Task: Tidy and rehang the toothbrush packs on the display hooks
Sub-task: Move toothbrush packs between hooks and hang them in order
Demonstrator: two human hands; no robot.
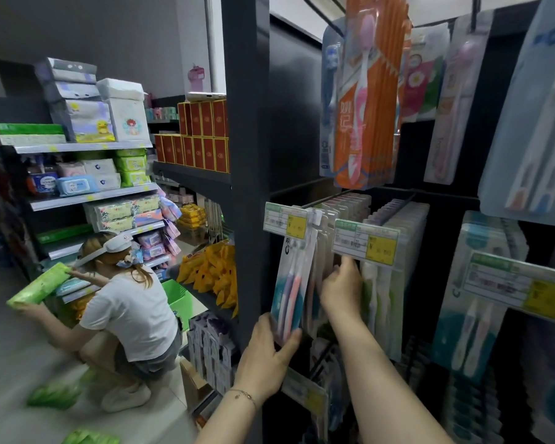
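A toothbrush pack (290, 283) with pink and blue brushes hangs at the front of a display hook (321, 203) on the dark rack. My left hand (269, 357) grips this pack's bottom end from below. Higher up, my right hand (342, 286) reaches in behind it among the row of packs (324, 270) on the same hook, fingers curled on them just under a price tag (364, 241). To the right a row of green toothbrush packs (386, 283) hangs on the neighbouring hook.
Orange packs (366, 91) hang overhead, and larger blue packs (526, 129) and teal packs (471, 312) fill the right. A person (125, 309) crouches in the aisle at left holding a green package by tissue shelves (87, 197). Boxes (210, 350) stand at the rack's foot.
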